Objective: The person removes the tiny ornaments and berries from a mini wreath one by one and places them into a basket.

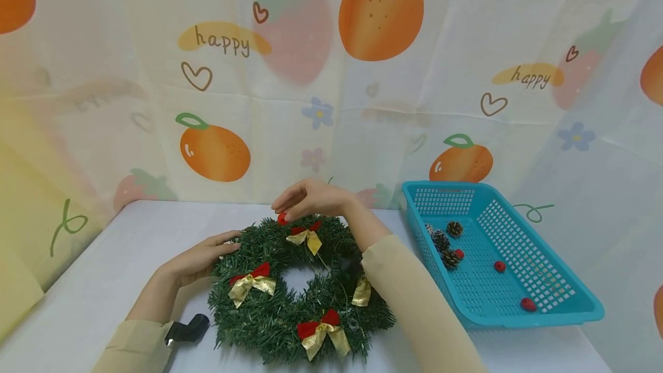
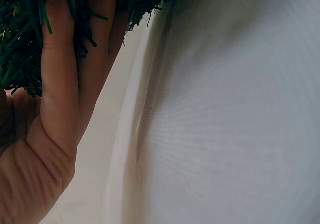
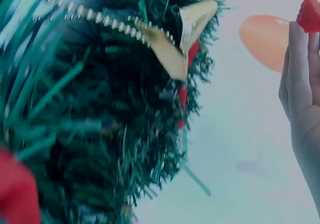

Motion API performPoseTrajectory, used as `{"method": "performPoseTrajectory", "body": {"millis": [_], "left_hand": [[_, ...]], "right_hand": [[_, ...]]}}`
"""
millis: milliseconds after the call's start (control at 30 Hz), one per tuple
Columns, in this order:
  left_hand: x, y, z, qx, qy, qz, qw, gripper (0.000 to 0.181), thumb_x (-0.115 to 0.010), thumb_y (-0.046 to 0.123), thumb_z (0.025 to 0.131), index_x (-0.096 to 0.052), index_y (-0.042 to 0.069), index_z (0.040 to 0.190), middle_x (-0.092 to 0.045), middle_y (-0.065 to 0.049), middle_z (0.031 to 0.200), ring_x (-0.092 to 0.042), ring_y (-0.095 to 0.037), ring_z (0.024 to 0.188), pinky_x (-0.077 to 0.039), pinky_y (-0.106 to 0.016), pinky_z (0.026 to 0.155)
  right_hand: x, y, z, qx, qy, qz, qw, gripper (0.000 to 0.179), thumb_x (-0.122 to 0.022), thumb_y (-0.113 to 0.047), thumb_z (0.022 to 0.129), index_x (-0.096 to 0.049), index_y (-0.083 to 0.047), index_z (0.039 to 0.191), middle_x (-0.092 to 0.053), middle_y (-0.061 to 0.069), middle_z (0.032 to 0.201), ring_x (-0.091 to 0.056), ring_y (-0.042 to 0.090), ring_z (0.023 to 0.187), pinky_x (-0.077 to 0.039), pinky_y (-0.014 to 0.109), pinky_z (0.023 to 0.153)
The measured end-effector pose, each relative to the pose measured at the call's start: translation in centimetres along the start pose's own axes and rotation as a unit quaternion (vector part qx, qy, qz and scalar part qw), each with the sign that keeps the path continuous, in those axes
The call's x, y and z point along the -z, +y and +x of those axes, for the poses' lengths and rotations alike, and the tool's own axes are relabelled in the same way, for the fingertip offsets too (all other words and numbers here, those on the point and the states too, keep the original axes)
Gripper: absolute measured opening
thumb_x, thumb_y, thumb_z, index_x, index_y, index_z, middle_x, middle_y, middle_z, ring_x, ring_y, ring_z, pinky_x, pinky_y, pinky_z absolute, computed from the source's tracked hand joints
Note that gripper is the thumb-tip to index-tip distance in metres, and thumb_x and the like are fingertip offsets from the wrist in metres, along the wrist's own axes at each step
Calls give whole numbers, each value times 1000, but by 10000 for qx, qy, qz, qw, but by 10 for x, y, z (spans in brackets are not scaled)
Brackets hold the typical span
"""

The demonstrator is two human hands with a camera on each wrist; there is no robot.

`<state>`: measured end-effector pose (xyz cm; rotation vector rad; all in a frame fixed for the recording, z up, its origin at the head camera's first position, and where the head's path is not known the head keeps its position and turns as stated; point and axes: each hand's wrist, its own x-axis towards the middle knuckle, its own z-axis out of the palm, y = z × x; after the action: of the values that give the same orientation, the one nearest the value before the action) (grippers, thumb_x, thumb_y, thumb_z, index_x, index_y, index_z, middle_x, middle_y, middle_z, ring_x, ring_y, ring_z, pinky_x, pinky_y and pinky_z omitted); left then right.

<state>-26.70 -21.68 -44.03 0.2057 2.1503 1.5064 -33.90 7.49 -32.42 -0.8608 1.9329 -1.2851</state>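
A green wreath [image 1: 259, 327] lies on the white table, trimmed with red-and-gold bows [image 1: 252, 285]. At its left edge my left hand [image 1: 199, 258] holds the greenery; in the left wrist view the fingers [image 2: 60, 79] run up along the needles, their tips partly hidden. My right hand [image 1: 316, 197] is raised over the wreath's far side, close to the back bow [image 1: 305, 236]. Between its fingertips it pinches a small red decorative berry [image 3: 309, 15], bumpy like a raspberry. The right forearm covers part of the wreath's right side.
To the right stands a turquoise plastic basket [image 1: 518, 321] with several pine cones [image 1: 454, 229] and red berries [image 1: 528, 304] inside. A fruit-printed curtain [image 1: 331, 148] hangs behind the table. A black strap device [image 1: 187, 330] sits by the left wrist.
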Motion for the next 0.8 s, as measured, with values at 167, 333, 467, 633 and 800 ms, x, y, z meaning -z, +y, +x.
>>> {"method": "performPoseTrajectory", "body": {"millis": [167, 333, 467, 633, 800], "left_hand": [[1, -1, 0, 5, -17, 16, 10000, 72, -45, 42, 104, -11, 12, 160, 3, -28, 164, 8, -54, 149, -8, -75, 114], [1, -1, 0, -35, -44, 19, 10000, 72, -45, 42, 104, -11, 12, 160, 3, -29, 164, 7, -54, 149, -9, -75, 115], [0, -1, 0, -41, -27, 24, 10000, 73, -45, 43, 104, -11, 12, 160, 3, -29, 164, 7, -54, 150, -11, -75, 115], [0, -1, -1, -27, -19, 37, 10000, 73, -46, 43, 104, -12, 12, 160, 3, -28, 165, 6, -54, 150, -12, -75, 115], [1, -2, -1, -21, -28, 20, 10000, 73, -46, 43, 104, -11, 13, 160, 3, -28, 165, 6, -54, 150, -11, -75, 114]], "right_hand": [[8, 2, -9, 15, 133, -19, 9999, 40, -64, 5, 91, -60, 5, 130, -61, 22, 136, -65, 22, 118, -54, 39, 103], [15, 6, -17, -1, 256, 9, 9997, 39, -65, 3, 91, -61, 3, 130, -62, 21, 136, -67, 15, 112, -49, 48, 107], [23, 11, -25, -9, 277, 34, 9996, 43, -63, 3, 92, -57, 5, 134, -56, 24, 141, -64, 22, 119, -50, 47, 107], [36, 19, -37, 50, 251, -2, 9997, 47, -59, 2, 94, -49, 8, 139, -45, 27, 149, -49, 37, 137, -47, 38, 111], [43, 21, -52, -31, 739, 15, 9973, 43, -62, 3, 93, -56, 6, 135, -53, 25, 144, -58, 30, 130, -52, 39, 105]]}}
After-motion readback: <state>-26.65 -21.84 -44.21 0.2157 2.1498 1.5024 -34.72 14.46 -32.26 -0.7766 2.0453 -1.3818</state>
